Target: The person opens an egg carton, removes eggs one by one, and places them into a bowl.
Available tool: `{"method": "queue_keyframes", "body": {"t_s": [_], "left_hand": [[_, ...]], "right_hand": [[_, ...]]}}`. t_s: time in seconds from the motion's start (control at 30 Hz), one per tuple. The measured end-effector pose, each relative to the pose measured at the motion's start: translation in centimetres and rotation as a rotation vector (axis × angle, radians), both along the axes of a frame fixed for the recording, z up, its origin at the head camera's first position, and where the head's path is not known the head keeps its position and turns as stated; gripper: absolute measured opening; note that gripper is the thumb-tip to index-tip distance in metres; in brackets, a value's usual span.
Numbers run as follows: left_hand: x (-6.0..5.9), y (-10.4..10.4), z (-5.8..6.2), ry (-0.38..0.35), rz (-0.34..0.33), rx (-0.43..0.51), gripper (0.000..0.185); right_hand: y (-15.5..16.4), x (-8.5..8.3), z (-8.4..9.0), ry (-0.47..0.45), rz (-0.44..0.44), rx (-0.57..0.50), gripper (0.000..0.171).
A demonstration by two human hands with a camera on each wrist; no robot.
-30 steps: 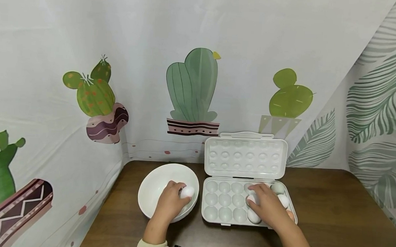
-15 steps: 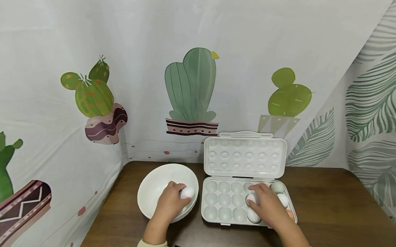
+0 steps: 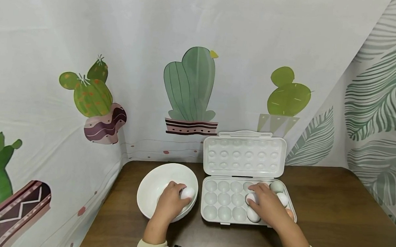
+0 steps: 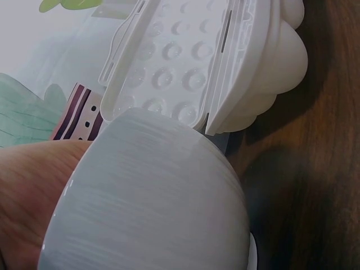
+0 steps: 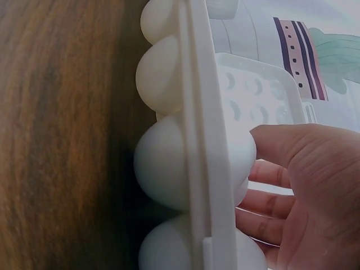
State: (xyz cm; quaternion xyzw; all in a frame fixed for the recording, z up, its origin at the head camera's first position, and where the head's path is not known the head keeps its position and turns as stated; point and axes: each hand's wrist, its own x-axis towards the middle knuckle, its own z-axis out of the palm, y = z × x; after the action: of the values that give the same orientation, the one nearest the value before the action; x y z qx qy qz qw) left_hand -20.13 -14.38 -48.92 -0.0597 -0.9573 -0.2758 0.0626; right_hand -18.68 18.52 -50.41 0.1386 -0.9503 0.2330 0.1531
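Note:
My left hand (image 3: 170,202) pinches a white egg (image 3: 187,193) between thumb and fingers, over the right side of a white bowl (image 3: 150,185). The bowl's outer wall (image 4: 146,197) hides most of that hand in the left wrist view. To the right, a white egg box (image 3: 211,220) stands with its lid (image 3: 244,154) up. My right hand (image 3: 268,206) reaches into it and grips a white egg (image 3: 250,198) in the middle row. Another white egg (image 3: 253,215) sits just in front, in the near row. Thumb and curled fingers (image 5: 264,205) show behind the box rim in the right wrist view.
At the box's right end lie a pale greenish egg (image 3: 276,186), a white egg (image 3: 282,199) and a brown egg (image 3: 290,213). Several cups (image 3: 224,199) on the box's left side hold no eggs. The brown wooden table (image 3: 329,208) meets a cactus-print cloth (image 3: 246,49) behind.

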Motion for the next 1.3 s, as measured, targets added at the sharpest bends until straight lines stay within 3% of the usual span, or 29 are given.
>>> {"method": "queue_keyframes", "body": {"t_s": [0.5, 1.03, 1.3], "left_hand": [[0.06, 0.15, 0.09, -0.015, -0.001, -0.022, 0.043], [0.03, 0.29, -0.01, 0.018, 0.0, -0.045, 0.042], [0.02, 0.27, -0.11, -0.008, 0.006, -0.06, 0.043]], "right_hand": [[-0.28, 0.25, 0.33, 0.011, -0.024, 0.031, 0.03], [-0.36, 0.15, 0.27, 0.031, -0.014, 0.039, 0.028], [-0.29, 0.11, 0.19, 0.04, -0.01, 0.034, 0.027]]}}
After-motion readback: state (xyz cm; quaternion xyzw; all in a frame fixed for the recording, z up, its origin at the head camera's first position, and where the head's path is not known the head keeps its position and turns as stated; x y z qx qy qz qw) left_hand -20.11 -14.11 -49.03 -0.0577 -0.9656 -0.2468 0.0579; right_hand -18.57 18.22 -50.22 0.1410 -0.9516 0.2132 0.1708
